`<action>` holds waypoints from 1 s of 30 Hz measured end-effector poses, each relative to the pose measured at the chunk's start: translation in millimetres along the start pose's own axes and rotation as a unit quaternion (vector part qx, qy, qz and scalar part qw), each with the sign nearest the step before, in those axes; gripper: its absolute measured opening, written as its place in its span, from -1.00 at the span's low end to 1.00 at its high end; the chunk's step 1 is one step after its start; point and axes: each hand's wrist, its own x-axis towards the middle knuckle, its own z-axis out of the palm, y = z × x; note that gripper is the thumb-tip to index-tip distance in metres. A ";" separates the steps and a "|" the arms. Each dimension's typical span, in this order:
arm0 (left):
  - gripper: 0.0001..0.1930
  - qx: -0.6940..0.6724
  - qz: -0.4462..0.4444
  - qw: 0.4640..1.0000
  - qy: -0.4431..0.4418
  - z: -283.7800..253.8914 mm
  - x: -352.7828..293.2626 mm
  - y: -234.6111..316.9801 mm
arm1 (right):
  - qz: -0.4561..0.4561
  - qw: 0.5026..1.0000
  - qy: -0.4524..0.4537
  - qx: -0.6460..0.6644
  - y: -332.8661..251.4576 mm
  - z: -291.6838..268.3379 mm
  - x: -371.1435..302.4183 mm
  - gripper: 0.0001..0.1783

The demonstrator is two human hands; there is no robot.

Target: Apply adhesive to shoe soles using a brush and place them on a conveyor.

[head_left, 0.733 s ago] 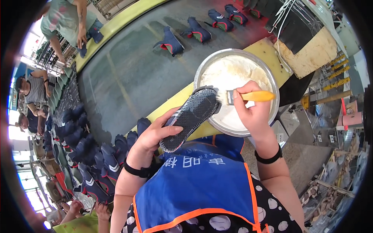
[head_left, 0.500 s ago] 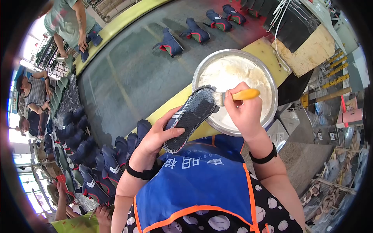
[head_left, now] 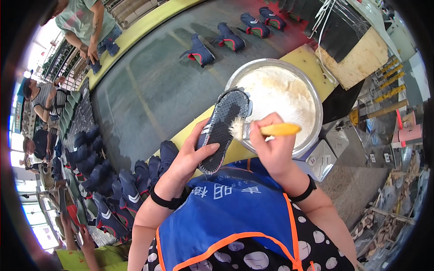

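My left hand [head_left: 191, 151] is closed round a dark blue shoe upper [head_left: 224, 128], its black stitched underside turned up toward me. The toe half of that underside looks wet and greyish. In my right hand [head_left: 275, 147] is a brush [head_left: 280, 130] with a yellow handle, and its pale bristles touch the middle of the shoe's underside. A wide metal basin [head_left: 319, 106] of white creamy paste [head_left: 285, 97] stands just behind and to the right of my hands.
Several shoe uppers [head_left: 199, 50] lie spaced along the dark green belt [head_left: 135, 99], which has a yellow edge. More uppers [head_left: 129, 194] crowd together at my left. Across the belt a person [head_left: 88, 27] handles shoes; others work at far left. Boards [head_left: 361, 63] stand at right.
The brush has moved from the toe end down to the middle of the shoe's underside. My left hand has shifted the shoe slightly to the right and turned it more upright.
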 end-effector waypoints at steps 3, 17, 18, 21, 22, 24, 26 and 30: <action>-0.27 0.108 0.067 0.992 -0.007 -2.0 0.5 1.2 | 0.073 0.997 0.007 -0.019 9.6 -7.3 18.3 -0.82; -0.48 -0.087 -0.043 0.995 0.024 -61.2 27.6 17.9 | -0.043 0.991 0.111 -0.067 58.5 -59.5 53.6 -0.82; -0.51 -0.119 -0.073 0.988 0.066 -78.5 41.1 19.6 | -0.008 0.992 0.127 -0.020 63.9 -65.7 52.2 -0.82; -0.42 -0.067 -0.104 0.973 0.193 -129.8 102.6 18.1 | 0.073 0.985 0.152 -0.017 78.2 -81.8 45.1 -0.86; -0.36 -0.045 -0.120 0.961 0.247 -145.7 129.4 17.0 | 0.067 0.987 0.146 -0.010 82.1 -86.0 43.2 -0.86; -0.16 -0.018 -0.095 0.953 0.286 -176.1 180.1 13.1 | 0.098 0.981 0.165 -0.024 88.2 -92.5 40.8 -0.87; 0.00 0.009 -0.044 0.941 0.336 -201.1 228.3 5.8 | 0.095 0.981 0.169 -0.022 92.0 -96.9 38.5 -0.88; 0.05 0.300 0.005 0.880 0.367 -236.7 286.0 -11.5 | 0.113 0.972 0.204 -0.031 94.1 -105.1 35.2 -0.91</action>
